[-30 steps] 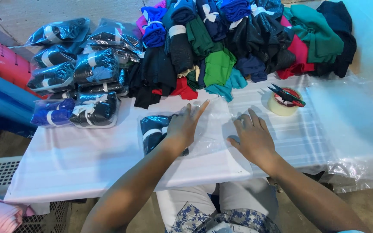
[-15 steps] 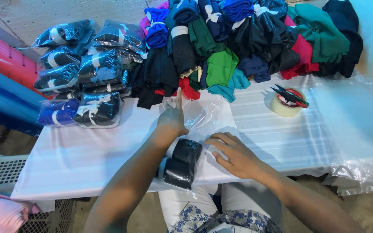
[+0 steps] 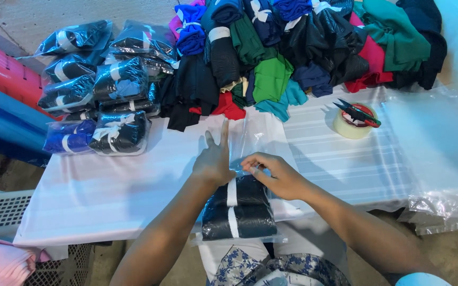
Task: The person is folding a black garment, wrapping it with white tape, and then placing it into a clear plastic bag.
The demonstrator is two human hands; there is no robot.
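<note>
On the bench [image 3: 107,196], the bagged garment [image 3: 238,207] lay at the near edge between both hands, with the stack of packed bags [image 3: 102,87] at far left, the heap of loose garments [image 3: 292,53] behind, and the tape roll [image 3: 351,126], carrying scissors [image 3: 357,112], at right.

Behind the tabletop [image 3: 107,190], the pile of clothes [image 3: 292,47] runs off the top edge. The left hand [image 3: 214,161] covers the far left corner of the bagged dark garment [image 3: 238,209].
</note>
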